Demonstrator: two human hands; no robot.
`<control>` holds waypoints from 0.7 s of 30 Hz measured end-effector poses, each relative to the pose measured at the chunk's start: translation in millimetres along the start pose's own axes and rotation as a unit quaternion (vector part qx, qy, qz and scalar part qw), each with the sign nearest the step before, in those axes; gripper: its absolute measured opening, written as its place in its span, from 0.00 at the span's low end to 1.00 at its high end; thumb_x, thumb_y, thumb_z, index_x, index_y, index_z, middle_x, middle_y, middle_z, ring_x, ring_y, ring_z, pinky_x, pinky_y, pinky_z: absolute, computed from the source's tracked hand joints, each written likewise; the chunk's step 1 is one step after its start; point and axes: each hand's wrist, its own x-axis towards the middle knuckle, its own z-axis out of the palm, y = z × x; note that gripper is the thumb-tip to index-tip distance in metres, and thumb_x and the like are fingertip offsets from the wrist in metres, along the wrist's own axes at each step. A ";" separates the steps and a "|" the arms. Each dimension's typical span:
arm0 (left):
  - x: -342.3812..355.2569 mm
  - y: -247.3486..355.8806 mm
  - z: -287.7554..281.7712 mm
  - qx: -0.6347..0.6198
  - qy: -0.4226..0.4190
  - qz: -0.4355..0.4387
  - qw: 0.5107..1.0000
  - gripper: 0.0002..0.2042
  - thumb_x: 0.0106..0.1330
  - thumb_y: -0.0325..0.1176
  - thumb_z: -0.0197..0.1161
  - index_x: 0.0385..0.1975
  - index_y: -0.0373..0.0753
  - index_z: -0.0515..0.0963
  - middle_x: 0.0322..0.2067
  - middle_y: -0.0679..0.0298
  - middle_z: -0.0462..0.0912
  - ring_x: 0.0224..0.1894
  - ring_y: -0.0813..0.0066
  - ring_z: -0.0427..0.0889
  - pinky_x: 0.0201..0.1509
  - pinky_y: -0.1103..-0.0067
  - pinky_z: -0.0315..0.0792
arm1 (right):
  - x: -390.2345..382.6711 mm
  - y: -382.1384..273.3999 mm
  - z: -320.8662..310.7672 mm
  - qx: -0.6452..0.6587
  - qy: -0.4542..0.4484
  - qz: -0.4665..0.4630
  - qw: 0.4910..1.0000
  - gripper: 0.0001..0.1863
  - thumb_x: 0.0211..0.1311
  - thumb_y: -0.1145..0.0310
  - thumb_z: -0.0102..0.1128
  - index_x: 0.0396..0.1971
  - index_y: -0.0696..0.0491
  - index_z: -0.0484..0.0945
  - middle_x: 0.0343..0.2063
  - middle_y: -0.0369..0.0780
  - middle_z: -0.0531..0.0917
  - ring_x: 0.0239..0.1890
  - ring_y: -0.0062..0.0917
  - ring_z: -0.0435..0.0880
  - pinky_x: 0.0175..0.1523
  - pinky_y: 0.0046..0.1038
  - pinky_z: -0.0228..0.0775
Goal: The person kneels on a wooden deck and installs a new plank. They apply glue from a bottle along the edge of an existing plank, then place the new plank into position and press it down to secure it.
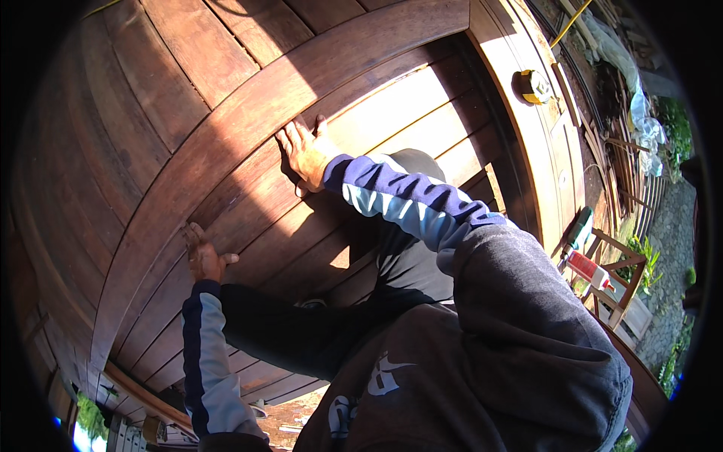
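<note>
My right hand (307, 154) lies open on a reddish-brown deck board (260, 184), its fingertips at the seam with a wide curved border plank (226, 124). To the left and nearer, my left hand (205, 258) rests on the same boarding, fingers stretched toward that seam and thumb held apart. No object shows in either hand. My knees are bent over the boards, and a dark trouser leg (286, 324) hides part of them.
A yellow-and-black tape measure (536, 87) sits on the sunlit plank at right. Beyond its edge are a green-handled tool (580, 226), a red-and-white bottle (591, 270), a wooden frame (629, 279) and clear plastic sheeting (640, 120). A dark gap (501, 120) runs beside the boards.
</note>
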 end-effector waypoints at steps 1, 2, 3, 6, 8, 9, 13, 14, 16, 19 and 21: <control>0.5 1.1 -0.8 0.000 -0.016 -0.012 1.000 0.61 0.36 0.50 0.77 0.67 0.25 0.46 0.69 0.39 0.44 0.70 0.47 0.52 0.71 0.67 0.57 | -0.3 0.8 -0.3 -0.001 -0.004 0.000 1.000 0.64 0.35 0.36 0.70 0.68 0.60 0.51 0.66 0.52 0.57 0.68 0.41 0.57 0.61 0.70 0.49; 0.5 1.6 -1.8 0.002 -0.032 -0.024 0.999 0.61 0.36 0.50 0.76 0.67 0.25 0.46 0.69 0.39 0.44 0.70 0.47 0.52 0.71 0.67 0.57 | -1.1 0.9 -0.5 0.003 0.004 0.001 1.000 0.64 0.35 0.36 0.70 0.68 0.60 0.51 0.66 0.52 0.57 0.68 0.40 0.57 0.61 0.69 0.49; 1.4 2.2 -3.0 0.005 -0.031 -0.028 0.999 0.61 0.36 0.51 0.76 0.67 0.25 0.46 0.69 0.39 0.44 0.70 0.48 0.52 0.71 0.67 0.57 | -0.9 2.2 -1.2 0.004 0.015 0.001 1.000 0.64 0.35 0.36 0.70 0.68 0.60 0.52 0.66 0.51 0.57 0.68 0.40 0.57 0.61 0.69 0.49; 1.2 2.8 -4.6 0.005 -0.031 -0.024 0.999 0.62 0.36 0.50 0.77 0.68 0.26 0.44 0.69 0.40 0.43 0.70 0.48 0.52 0.71 0.67 0.56 | 0.2 3.5 -2.3 0.024 0.013 0.003 1.000 0.62 0.37 0.37 0.71 0.67 0.60 0.52 0.64 0.51 0.59 0.68 0.41 0.57 0.61 0.67 0.50; 0.6 2.6 -4.6 -0.014 -0.039 -0.027 0.999 0.62 0.36 0.49 0.77 0.67 0.26 0.44 0.69 0.40 0.44 0.70 0.48 0.51 0.72 0.67 0.56 | 1.3 3.9 -2.3 0.030 0.006 0.005 1.000 0.60 0.38 0.38 0.71 0.67 0.60 0.53 0.62 0.50 0.62 0.68 0.44 0.56 0.62 0.66 0.51; -0.1 2.5 -4.3 -0.016 -0.025 -0.018 0.999 0.61 0.36 0.49 0.78 0.67 0.26 0.45 0.69 0.40 0.44 0.70 0.48 0.51 0.72 0.67 0.55 | 1.7 3.7 -2.1 0.027 0.010 0.008 1.000 0.60 0.38 0.38 0.71 0.67 0.60 0.53 0.62 0.50 0.62 0.68 0.44 0.56 0.62 0.66 0.51; -2.5 3.3 -3.9 -0.029 -0.009 -0.016 0.999 0.61 0.36 0.47 0.79 0.67 0.26 0.46 0.69 0.40 0.45 0.70 0.48 0.51 0.72 0.68 0.54 | 2.9 3.2 -0.5 0.023 0.024 0.010 0.999 0.60 0.39 0.38 0.70 0.67 0.60 0.53 0.62 0.51 0.62 0.68 0.45 0.55 0.61 0.66 0.51; -2.8 3.7 -4.1 -0.028 -0.005 -0.017 0.999 0.60 0.36 0.47 0.79 0.67 0.26 0.47 0.69 0.40 0.45 0.70 0.48 0.51 0.72 0.68 0.54 | 2.9 2.6 0.0 0.023 0.021 0.013 0.999 0.60 0.39 0.38 0.70 0.66 0.60 0.53 0.62 0.51 0.62 0.68 0.45 0.55 0.61 0.65 0.52; -2.2 5.0 -5.0 -0.033 0.002 -0.018 0.999 0.60 0.36 0.46 0.79 0.67 0.26 0.48 0.68 0.40 0.46 0.70 0.49 0.51 0.72 0.69 0.55 | 3.8 2.1 0.4 0.011 0.019 0.015 1.000 0.60 0.39 0.38 0.70 0.66 0.61 0.53 0.62 0.51 0.61 0.69 0.46 0.54 0.61 0.65 0.52; -2.1 4.5 -7.5 -0.032 -0.011 -0.018 0.999 0.60 0.37 0.46 0.79 0.67 0.27 0.47 0.68 0.40 0.47 0.70 0.50 0.52 0.71 0.70 0.56 | 3.9 1.0 1.0 0.004 0.018 0.015 1.000 0.60 0.40 0.38 0.69 0.67 0.61 0.54 0.63 0.52 0.61 0.69 0.46 0.53 0.61 0.66 0.52; -1.3 4.6 -7.7 -0.022 -0.013 -0.025 0.999 0.59 0.37 0.47 0.79 0.67 0.27 0.47 0.68 0.41 0.47 0.70 0.50 0.52 0.71 0.70 0.57 | 2.9 1.3 1.7 0.004 0.021 0.009 1.000 0.60 0.40 0.38 0.69 0.67 0.60 0.54 0.63 0.52 0.61 0.69 0.46 0.53 0.60 0.66 0.52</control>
